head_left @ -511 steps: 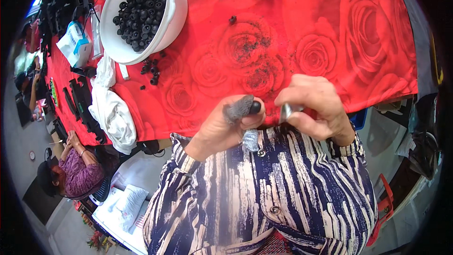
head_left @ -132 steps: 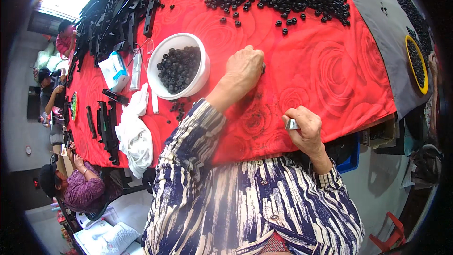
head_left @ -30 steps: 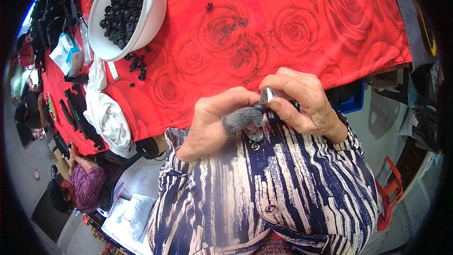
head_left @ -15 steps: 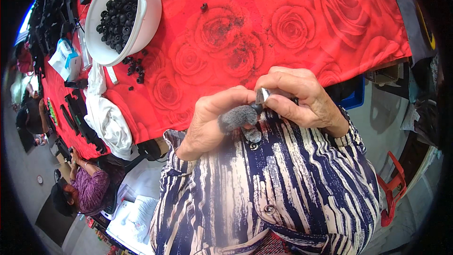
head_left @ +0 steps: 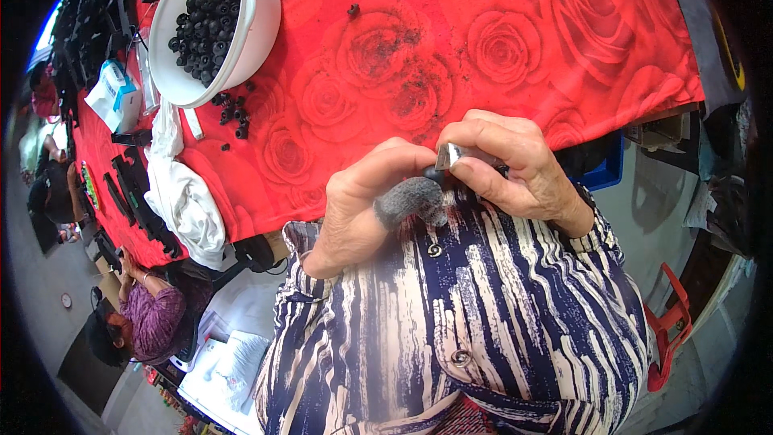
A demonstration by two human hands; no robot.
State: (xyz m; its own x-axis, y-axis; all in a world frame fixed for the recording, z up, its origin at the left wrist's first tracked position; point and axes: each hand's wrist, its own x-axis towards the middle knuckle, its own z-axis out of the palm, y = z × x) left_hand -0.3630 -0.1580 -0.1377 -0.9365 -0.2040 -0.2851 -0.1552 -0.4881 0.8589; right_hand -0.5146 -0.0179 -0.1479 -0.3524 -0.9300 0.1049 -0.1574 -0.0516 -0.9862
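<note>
Close to my body, at the table's near edge, my left hand (head_left: 348,205) pinches a small round black part (head_left: 435,173). A grey, fuzzy cover (head_left: 407,200) wraps one of its fingers, which curls below the part. My right hand (head_left: 519,167) grips a thin silvery blade (head_left: 448,156) between thumb and forefinger, its edge against or very near the part. Fingers hide most of the part. To the far left, a white bowl (head_left: 264,28) holds many similar black parts (head_left: 211,32), and several more (head_left: 233,113) lie beside it.
Black crumbs (head_left: 415,80) and a single black piece (head_left: 353,10) lie on the red rose-patterned cloth (head_left: 499,48). A white rag (head_left: 187,209), a white-and-blue packet (head_left: 117,97) and long black pieces (head_left: 137,201) are at the left. Another person (head_left: 153,318) sits there. A red stool (head_left: 672,326) stands right.
My left hand has turned slightly, and the covered finger now bends further down around the part. The blade has shifted a little at the part. Both hands keep their grip.
</note>
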